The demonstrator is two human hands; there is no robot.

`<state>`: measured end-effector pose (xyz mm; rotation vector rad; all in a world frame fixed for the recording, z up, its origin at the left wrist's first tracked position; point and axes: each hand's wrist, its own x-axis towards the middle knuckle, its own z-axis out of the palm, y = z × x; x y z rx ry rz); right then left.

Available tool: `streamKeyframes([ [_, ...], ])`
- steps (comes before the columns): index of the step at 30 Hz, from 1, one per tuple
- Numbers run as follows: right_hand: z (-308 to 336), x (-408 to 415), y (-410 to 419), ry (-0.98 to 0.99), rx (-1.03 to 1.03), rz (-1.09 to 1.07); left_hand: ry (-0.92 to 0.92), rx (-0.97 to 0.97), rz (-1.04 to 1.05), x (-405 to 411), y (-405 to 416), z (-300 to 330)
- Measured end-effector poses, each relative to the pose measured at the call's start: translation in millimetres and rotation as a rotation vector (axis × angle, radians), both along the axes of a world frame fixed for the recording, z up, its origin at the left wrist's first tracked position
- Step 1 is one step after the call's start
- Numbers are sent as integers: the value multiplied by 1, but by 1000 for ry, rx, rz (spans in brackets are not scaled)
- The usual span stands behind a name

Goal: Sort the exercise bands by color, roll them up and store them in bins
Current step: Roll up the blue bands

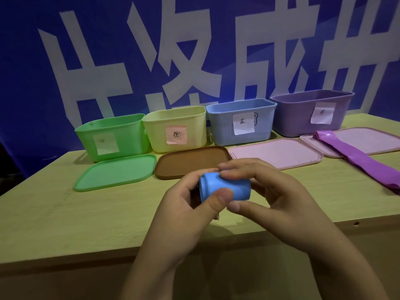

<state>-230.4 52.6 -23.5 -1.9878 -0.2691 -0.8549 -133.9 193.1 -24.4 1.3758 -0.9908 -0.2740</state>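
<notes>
— Which step is in hand?

— The rolling looks finished, or nearly so. The blue band (225, 189) is a tight cylinder held above the table (65, 213) at the centre of the frame. The left hand (186, 213) curls round its near end with the thumb pressed on the front; the right hand (270, 198) pinches the far end, fingers over the top, thumb beneath. Both are closed on the roll.

— And the next move?

— Judging by colour, it belongs in the blue bin (241, 122), right of centre in the back row, open-topped. The roll must be carried up and forward over the brown lid (192, 162) and kept squeezed so it does not spring loose.

— What remains after that?

— The purple band (357, 156) lies unrolled at the right, draped over a pink lid (363, 140) before the purple bin (311, 111). Its lower end is cut off by the frame edge.

— Anything hard to see?

— No bin's inside shows, so whether the green bin (110, 135) or yellow bin (175, 128) holds anything cannot be told. The loose tail of the blue roll is probably under the fingers.
</notes>
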Motion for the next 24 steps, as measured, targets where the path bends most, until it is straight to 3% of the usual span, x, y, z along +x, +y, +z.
streamKeyframes([
  [3, 5, -5, -7, 88, 188, 121, -28, -11, 39, 1, 1, -2],
  [7, 2, 6, 2, 155, 98, -212, -194, 36, 45, 0, -2, -2],
  [10, -3, 13, 7, 185, 85, -258, -276, 14, 32, 0, -5, -5],
  [15, -10, 19, 11, 23, 282, -274, -295, -60, -34, 2, -7, -9],
  [18, -12, 20, 13, -96, 329, -295, -69, -197, -145, 0, -7, -8],
  [22, -13, 20, 20, -229, 270, -314, -124, -103, 103, -7, -22, -8],
  [24, -13, 19, 22, -268, 246, -341, -91, -72, 117, -10, -28, -10],
])
